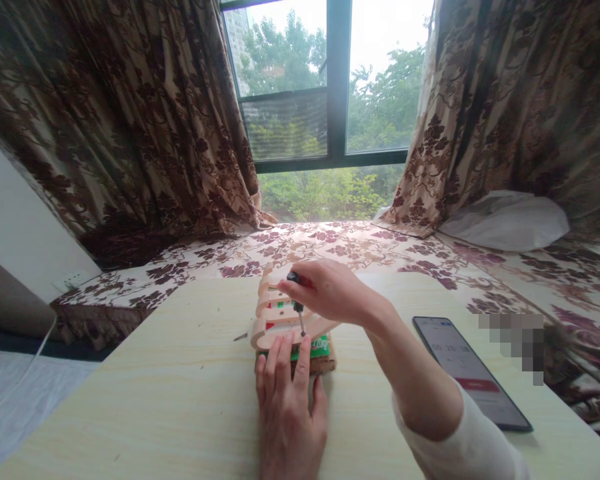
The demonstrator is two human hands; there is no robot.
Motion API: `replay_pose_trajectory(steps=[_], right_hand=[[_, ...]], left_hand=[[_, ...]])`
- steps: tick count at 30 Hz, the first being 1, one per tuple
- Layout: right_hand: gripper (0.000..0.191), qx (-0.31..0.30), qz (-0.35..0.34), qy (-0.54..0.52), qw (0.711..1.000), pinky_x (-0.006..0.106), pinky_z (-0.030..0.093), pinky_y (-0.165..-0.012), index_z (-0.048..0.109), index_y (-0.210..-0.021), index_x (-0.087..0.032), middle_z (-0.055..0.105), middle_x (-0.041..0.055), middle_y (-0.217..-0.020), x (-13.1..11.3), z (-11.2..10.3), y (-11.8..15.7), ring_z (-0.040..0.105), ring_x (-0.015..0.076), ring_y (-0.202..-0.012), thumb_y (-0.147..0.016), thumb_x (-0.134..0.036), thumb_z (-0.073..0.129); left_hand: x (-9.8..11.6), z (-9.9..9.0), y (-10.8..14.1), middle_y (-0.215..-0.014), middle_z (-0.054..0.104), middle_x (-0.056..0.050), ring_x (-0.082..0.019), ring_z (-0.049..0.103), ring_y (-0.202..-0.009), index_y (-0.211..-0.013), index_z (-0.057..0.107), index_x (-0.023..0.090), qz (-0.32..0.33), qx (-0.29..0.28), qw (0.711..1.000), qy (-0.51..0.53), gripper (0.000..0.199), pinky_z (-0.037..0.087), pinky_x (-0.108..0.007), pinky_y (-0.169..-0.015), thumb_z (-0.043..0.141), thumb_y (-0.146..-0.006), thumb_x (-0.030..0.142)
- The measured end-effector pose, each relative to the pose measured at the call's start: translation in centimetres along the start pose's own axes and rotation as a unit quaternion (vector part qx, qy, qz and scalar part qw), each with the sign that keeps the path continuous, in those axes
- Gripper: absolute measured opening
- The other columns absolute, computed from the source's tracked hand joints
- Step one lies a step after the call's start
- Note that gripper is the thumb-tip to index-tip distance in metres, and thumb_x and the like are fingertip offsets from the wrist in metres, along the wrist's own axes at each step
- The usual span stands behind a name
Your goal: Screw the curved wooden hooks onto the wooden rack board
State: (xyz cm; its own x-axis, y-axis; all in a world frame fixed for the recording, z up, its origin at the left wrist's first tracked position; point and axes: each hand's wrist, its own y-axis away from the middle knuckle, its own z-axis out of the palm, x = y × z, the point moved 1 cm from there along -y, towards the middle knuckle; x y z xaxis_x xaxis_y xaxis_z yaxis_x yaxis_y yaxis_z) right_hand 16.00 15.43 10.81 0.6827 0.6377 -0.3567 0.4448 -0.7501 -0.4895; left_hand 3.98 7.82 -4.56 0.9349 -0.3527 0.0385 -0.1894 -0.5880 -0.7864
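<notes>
A pale wooden piece with a scalloped side and several slats [261,313] lies on a green and red printed box [320,345] at the middle of the table. My right hand [325,287] grips the dark handle of a screwdriver [299,308] from above. Its shaft points down, and the tip meets the nearest slat at a small dark spot, maybe a screw head. My left hand [291,393] lies with fingers stretched over the near side of the wood and the box, the index fingertip right beside the screwdriver tip.
On the light wood-grain table [180,400] a phone [473,373] with a timer on its screen lies to the right. A thin dark metal bit [241,337] rests left of the wood. Behind stand a flower-patterned ledge [320,250], curtains [145,133] and a window [336,87].
</notes>
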Motion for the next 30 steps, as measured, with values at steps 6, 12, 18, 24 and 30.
replay_pose_trajectory(steps=[6, 12, 18, 24, 30], right_hand=[[0.039, 0.041, 0.055, 0.042, 0.997, 0.024, 0.020, -0.051, 0.046, -0.059, -0.018, 0.045, -0.0024, -0.055, 0.8, 0.8, -0.5, 0.030, 0.0092, -0.053, -0.086, -0.047, 0.048], [0.020, 0.036, 0.044, 0.021, 0.998, 0.023, 0.023, -0.054, 0.056, -0.079, -0.021, 0.056, -0.0021, -0.066, 0.9, 0.8, -0.5, 0.040, 0.0096, -0.059, -0.085, -0.039, 0.052], [0.025, 0.044, 0.033, 0.055, 0.997, 0.024, 0.021, -0.053, 0.056, -0.075, -0.019, 0.056, -0.0016, -0.063, 0.4, 1.0, -0.5, 0.038, 0.0098, -0.056, -0.086, -0.041, 0.054], [0.025, -0.003, -0.053, 0.014, 0.999, 0.024, 0.024, -0.056, 0.062, -0.088, -0.021, 0.062, -0.0007, -0.073, -1.0, 0.4, 0.1, 0.047, 0.0097, -0.063, -0.093, -0.037, 0.044], [0.027, 0.028, -0.028, 0.021, 0.999, 0.024, 0.023, -0.054, 0.061, -0.079, -0.019, 0.056, -0.0015, -0.062, 0.0, 0.6, -0.3, 0.040, 0.0094, -0.057, -0.091, -0.038, 0.047]], left_hand=[[-0.1, 0.1, 0.1, -0.139, 0.042, -0.014, -0.028, 0.031, -0.134, -0.136, 0.039, 0.016, -0.001, -0.008, 1.000, -0.005, 0.058, 0.024, -0.049, -0.110, 0.053, -0.081, 0.011], [0.0, 0.1, 0.1, -0.140, 0.042, -0.015, -0.028, 0.032, -0.134, -0.136, 0.039, 0.016, 0.002, -0.005, 1.000, -0.005, 0.057, 0.023, -0.049, -0.111, 0.053, -0.080, 0.011], [0.0, 0.0, 0.0, -0.140, 0.041, -0.014, -0.028, 0.032, -0.133, -0.135, 0.040, 0.016, 0.006, -0.005, 1.000, -0.002, 0.057, 0.024, -0.049, -0.110, 0.053, -0.080, 0.011], [0.0, 0.1, 0.0, -0.139, 0.041, -0.015, -0.029, 0.034, -0.131, -0.134, 0.041, 0.016, 0.001, 0.005, 1.000, 0.003, 0.055, 0.028, -0.050, -0.108, 0.053, -0.081, 0.012], [0.1, -0.2, 0.0, -0.137, 0.041, -0.016, -0.030, 0.035, -0.130, -0.131, 0.044, 0.015, -0.018, 0.022, 0.999, 0.037, 0.052, 0.035, -0.053, -0.104, 0.052, -0.080, 0.011]])
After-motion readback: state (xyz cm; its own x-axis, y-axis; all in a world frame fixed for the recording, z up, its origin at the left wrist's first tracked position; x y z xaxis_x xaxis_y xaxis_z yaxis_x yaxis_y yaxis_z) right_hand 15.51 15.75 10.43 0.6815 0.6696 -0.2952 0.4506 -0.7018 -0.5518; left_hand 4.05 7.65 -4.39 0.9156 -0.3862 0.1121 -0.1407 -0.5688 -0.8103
